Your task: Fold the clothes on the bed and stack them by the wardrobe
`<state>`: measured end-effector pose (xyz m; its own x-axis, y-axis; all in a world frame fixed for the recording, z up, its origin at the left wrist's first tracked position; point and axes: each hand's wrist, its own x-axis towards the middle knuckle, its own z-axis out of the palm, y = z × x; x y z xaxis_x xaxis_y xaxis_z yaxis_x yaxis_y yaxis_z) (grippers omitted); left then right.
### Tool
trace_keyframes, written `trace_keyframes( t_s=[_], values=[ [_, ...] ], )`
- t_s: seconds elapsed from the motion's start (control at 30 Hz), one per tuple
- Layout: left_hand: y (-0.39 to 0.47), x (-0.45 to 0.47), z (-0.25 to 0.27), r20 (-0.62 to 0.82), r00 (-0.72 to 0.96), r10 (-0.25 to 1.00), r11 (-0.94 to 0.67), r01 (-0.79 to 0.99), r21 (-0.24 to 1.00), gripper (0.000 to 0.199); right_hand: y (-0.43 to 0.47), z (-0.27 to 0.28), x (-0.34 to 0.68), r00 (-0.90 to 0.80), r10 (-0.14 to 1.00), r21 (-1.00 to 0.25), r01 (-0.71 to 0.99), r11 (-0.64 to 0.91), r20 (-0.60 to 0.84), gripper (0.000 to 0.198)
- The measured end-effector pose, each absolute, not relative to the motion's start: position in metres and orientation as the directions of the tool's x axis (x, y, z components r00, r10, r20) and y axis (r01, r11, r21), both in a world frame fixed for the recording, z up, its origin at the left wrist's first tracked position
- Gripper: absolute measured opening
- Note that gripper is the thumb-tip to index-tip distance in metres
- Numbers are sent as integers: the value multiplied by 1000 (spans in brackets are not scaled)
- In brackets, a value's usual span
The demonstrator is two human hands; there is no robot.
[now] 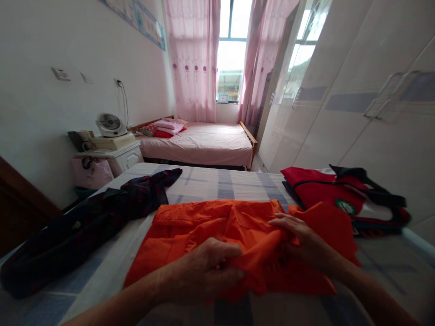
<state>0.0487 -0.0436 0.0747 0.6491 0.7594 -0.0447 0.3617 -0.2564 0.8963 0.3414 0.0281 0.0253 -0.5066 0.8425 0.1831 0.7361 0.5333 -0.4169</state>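
Note:
An orange garment lies spread and partly folded on the bed in front of me. My left hand is closed, pinching a fold of it near the front edge. My right hand grips the same raised fold from the other side, its fingers bent over the cloth and the thumb partly hidden. Between the two hands the fabric is lifted and bunched. Dark marks, too blurred to read, show on the cloth below my right hand.
The bed has a blue and white checked sheet. A dark plaid garment lies to the left, and folded red, black and white clothes sit to the right. Beyond stand a pink-covered bed, a nightstand with a fan, and wardrobes.

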Motion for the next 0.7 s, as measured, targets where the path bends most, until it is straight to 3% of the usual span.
trace_keyframes(
  t_s=[0.1,0.2,0.3,0.47,0.63,0.7],
  values=[
    [-26,39,68,-288,561,776,198,218,956,28,50,28,348,-498,860,-601,655,458,113,33],
    [6,13,58,-352,343,871,361,38,932,44,75,33,339,-457,877,-649,625,434,147,36],
    [34,-21,49,-324,214,921,323,41,945,46,97,29,317,-323,903,-588,685,430,284,43],
    [36,-51,34,-292,155,944,233,316,920,54,113,2,291,-314,867,-491,726,482,388,47],
    [24,-43,36,-87,79,993,33,516,856,53,114,-10,294,-347,870,-399,785,473,350,43],
    [24,-42,37,59,-6,998,-40,666,745,49,112,-5,293,-334,866,-342,818,462,372,43]
  ],
)
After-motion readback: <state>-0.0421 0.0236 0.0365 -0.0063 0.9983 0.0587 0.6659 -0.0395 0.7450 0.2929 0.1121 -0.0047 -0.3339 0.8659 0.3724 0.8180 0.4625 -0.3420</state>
